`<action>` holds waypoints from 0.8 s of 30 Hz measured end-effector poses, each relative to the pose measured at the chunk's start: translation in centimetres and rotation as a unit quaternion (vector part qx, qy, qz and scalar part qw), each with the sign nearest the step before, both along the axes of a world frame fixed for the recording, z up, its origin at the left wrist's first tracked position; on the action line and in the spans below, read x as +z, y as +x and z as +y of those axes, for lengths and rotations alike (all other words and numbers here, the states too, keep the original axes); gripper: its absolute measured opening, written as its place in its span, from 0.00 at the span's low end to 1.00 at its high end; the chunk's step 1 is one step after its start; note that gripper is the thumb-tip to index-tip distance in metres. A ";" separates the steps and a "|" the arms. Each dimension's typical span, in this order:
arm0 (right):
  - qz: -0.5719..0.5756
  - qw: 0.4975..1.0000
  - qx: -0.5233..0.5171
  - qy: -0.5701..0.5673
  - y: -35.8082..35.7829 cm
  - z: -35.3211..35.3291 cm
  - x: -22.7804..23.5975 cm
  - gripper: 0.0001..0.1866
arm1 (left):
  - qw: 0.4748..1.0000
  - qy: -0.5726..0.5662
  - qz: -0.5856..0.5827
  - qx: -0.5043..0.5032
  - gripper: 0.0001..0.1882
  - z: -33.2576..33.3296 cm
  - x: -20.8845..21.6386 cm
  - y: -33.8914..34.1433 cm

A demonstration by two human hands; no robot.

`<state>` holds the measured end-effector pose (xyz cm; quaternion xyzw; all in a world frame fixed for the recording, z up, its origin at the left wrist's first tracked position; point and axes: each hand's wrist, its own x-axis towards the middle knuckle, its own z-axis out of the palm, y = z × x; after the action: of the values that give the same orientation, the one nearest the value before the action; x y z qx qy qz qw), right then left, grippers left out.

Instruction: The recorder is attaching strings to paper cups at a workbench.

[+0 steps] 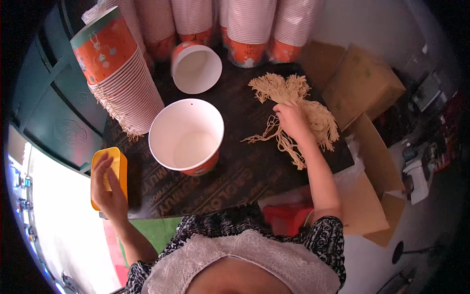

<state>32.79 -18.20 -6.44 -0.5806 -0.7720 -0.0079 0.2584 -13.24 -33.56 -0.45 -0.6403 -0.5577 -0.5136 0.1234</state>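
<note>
My right hand [293,121] is closed at the middle of a bundle of beige cords [320,120], its fingertips among the strands. Several loose strands trail from the bundle toward the left. Over a small yellow tub [123,169] at the table's left edge is my left hand [108,188], fingers stretched out and nothing visible in them. A large paper bucket [188,139], white inside and orange outside, stands between my hands with its mouth up. A small dark hole shows near its far rim.
A tall leaning stack of orange buckets [125,73] stands at left, cords hanging along its side. Behind the bucket, another white-lined bucket [197,69] lies tipped. Plastic-wrapped bucket stacks [249,29] line the back of the dark table [235,181]. Cardboard boxes [364,85] stand at right.
</note>
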 end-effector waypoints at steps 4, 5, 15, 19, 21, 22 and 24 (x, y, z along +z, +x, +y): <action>-0.078 0.994 0.070 -0.026 0.1 2.2 -0.5 0.09 | 0.990 -0.057 -0.004 -0.133 0.12 0.1 1.1 4.5; -0.111 0.988 0.101 -0.030 0.1 2.5 -0.3 0.07 | 0.982 -0.083 0.003 -0.169 0.15 0.1 1.5 5.3; -0.060 0.990 0.122 -0.048 -2.0 2.2 1.4 0.04 | 0.945 -0.145 0.192 -0.223 0.15 3.0 1.3 7.3; -0.017 0.994 0.090 -0.062 -1.9 1.7 2.0 0.01 | 0.945 -0.145 0.175 -0.236 0.13 4.1 0.8 7.8; -0.080 0.993 0.080 0.015 -0.4 2.3 0.8 0.03 | 0.944 -0.143 0.171 -0.245 0.13 4.1 0.8 8.0; -0.081 0.993 0.080 0.015 -0.3 2.4 0.3 0.03 | 0.944 -0.143 0.168 -0.244 0.13 4.2 0.7 8.0; -0.149 0.984 0.099 -0.025 0.1 2.6 -0.6 0.03 | 0.946 -0.142 0.165 -0.242 0.13 4.3 0.4 8.0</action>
<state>32.90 -15.64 -7.05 -0.5002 -0.8554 -0.0489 0.1254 -5.23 -29.28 -0.04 -0.8426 -0.4248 -0.3308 -0.0068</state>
